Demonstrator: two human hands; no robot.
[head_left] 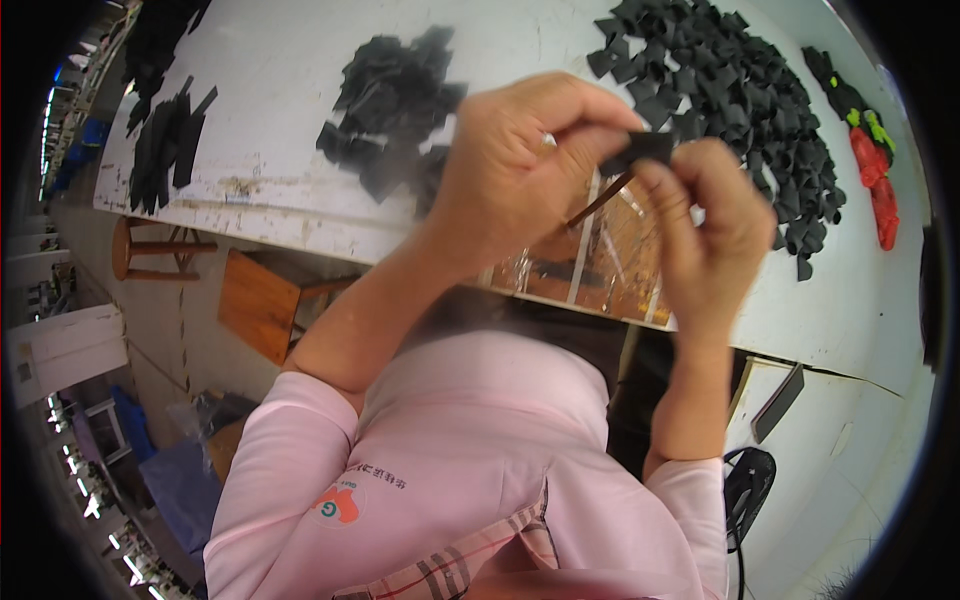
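Above the near edge of the white table, both my hands are raised close together around a small black fabric piece [645, 150]. My left hand [520, 160] pinches its left end between thumb and fingertips. On the other end the fingers of my right hand [712, 220] are closed, slightly blurred. A thin brown strip [600, 202] slants down just below the piece; whether it is attached cannot be made out. Behind my left hand lies a loose heap of black pieces [395, 95]. A larger pile of folded-looking black pieces [740, 100] spreads beyond my right hand.
Under my hands is a brown, taped board [560, 270] at the edge of the table [280, 150]. Black strips [170, 145] lie far left, red and yellow-green items [875, 180] far right. A wooden stool [165, 248] stands left; a dark flat object [778, 403] lies right.
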